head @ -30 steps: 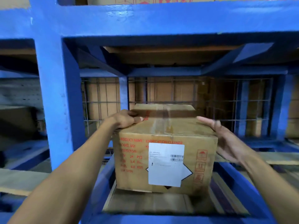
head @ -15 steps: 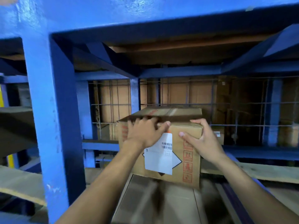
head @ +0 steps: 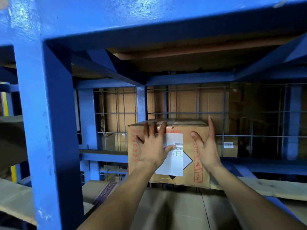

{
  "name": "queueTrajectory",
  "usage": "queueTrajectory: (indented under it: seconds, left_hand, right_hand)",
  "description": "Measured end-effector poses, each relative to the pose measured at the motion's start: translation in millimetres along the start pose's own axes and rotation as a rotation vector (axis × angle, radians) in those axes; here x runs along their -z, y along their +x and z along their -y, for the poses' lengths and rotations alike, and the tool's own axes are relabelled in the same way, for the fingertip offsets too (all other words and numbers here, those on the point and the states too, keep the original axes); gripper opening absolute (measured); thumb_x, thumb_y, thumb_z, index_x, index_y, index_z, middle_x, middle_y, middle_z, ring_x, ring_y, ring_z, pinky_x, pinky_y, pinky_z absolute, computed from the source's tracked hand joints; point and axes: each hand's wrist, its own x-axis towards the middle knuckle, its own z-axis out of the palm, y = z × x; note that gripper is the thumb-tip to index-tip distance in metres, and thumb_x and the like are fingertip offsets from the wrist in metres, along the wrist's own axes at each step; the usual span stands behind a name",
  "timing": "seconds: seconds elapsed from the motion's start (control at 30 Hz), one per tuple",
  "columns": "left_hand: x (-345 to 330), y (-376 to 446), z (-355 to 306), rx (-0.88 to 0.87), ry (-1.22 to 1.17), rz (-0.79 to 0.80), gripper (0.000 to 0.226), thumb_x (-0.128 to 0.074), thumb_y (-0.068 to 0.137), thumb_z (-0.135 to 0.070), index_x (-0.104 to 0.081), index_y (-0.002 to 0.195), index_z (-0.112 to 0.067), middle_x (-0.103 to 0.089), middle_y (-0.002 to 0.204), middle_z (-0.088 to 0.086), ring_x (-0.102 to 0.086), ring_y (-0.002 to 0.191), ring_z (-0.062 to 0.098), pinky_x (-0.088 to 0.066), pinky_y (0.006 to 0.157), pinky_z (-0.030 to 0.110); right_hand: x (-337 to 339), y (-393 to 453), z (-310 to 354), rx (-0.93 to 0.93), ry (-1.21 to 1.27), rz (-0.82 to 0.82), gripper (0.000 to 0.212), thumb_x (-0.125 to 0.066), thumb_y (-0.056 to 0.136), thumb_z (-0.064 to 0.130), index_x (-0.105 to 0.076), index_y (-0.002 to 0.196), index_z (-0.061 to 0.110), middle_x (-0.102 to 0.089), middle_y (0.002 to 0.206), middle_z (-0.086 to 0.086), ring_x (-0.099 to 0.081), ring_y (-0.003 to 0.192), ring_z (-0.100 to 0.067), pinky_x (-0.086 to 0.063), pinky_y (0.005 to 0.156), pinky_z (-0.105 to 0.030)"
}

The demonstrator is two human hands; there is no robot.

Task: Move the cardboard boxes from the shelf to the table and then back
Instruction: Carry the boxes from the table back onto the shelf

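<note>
1. The box [head: 167, 151] sits deeper in the shelf [head: 182, 208] than a second ago, when it stood near the front edge. Now it is far back, close to the wire mesh [head: 240, 123] behind it.
2. The left hand [head: 153, 146] has gone from the box's top left corner to flat on its front face, fingers spread and straight, tips reaching the top edge, partly covering the white label [head: 174, 156]. It presses and grips nothing.
3. The right hand [head: 206, 145] is open too, fingers straight and pointing up along the box's right front edge, thumb out over the face. Half a second ago its fingers curled over the top edge. Whether the palm touches the cardboard now I cannot tell.
4. Judged from this, the box is being pushed back into place, so this is the return leg of the task and the push looks almost finished.
5. Around it: the thick blue post [head: 48, 130] stands left of the arms, a blue beam [head: 149, 22] crosses overhead, and more cardboard shows behind the mesh. A flattened carton [head: 101, 191] lies lower left.
6. Nothing blocks the box in front. The mesh probably limits how much farther back it can go.
</note>
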Motion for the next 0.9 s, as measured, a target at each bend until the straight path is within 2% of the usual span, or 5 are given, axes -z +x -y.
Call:
queueTrajectory:
  seconds: [0.23, 0.33, 0.5, 0.63, 0.9]
  left_hand:
    - [-1, -8, -15, 0.059, -0.013, 0.054, 0.091, -0.056, 0.090, -0.057, 0.005, 0.154, -0.040, 0.021, 0.163, -0.001, 0.027, 0.147, 0.028, -0.009, 0.113, 0.071]
    - [7, -24, -23, 0.106, -0.021, 0.097, 0.091, -0.055, 0.095, -0.047, 0.014, 0.154, -0.037, 0.028, 0.161, 0.002, 0.023, 0.148, 0.032, -0.006, 0.117, 0.065]
    - [24, -69, -42, 0.114, -0.104, 0.205, 0.081, -0.046, 0.097, -0.041, 0.010, 0.156, -0.034, 0.015, 0.164, 0.008, 0.012, 0.150, 0.038, 0.000, 0.120, 0.055]
    - [30, -106, -73, -0.022, -0.219, 0.315, 0.064, -0.042, 0.096, -0.045, -0.018, 0.154, -0.032, -0.012, 0.164, 0.009, -0.012, 0.149, 0.037, -0.010, 0.118, 0.055]
    - [49, -231, -153, -0.496, -0.660, 0.400, 0.043, -0.053, 0.093, -0.031, -0.052, 0.137, -0.029, -0.060, 0.134, 0.003, -0.055, 0.123, 0.028, -0.042, 0.100, 0.038]
  right_hand:
    - [3, 3, 5, -0.101, -0.385, 0.063, 0.061, -0.049, 0.097, 0.051, -0.008, 0.139, 0.066, -0.040, 0.148, -0.013, -0.054, 0.119, -0.041, -0.047, 0.095, -0.055]
    - [20, -7, 9, -0.138, -0.322, 0.263, 0.092, -0.059, 0.093, 0.032, 0.011, 0.134, 0.077, -0.051, 0.140, -0.013, -0.056, 0.120, -0.034, -0.046, 0.100, -0.054]
    - [74, -70, 33, -0.198, -0.410, 0.391, 0.089, -0.062, 0.095, 0.025, -0.001, 0.148, 0.062, -0.043, 0.149, 0.004, -0.044, 0.136, -0.018, -0.037, 0.110, -0.036]
    - [117, -127, 48, -0.240, -0.584, 0.344, 0.071, -0.058, 0.097, 0.035, -0.020, 0.156, 0.038, -0.033, 0.158, -0.001, -0.027, 0.146, -0.018, -0.026, 0.118, -0.037]
    - [192, -295, 117, -0.318, -0.888, -0.113, 0.042, -0.059, 0.091, 0.028, -0.060, 0.132, 0.020, -0.062, 0.132, -0.007, -0.053, 0.126, -0.024, -0.034, 0.103, -0.027]
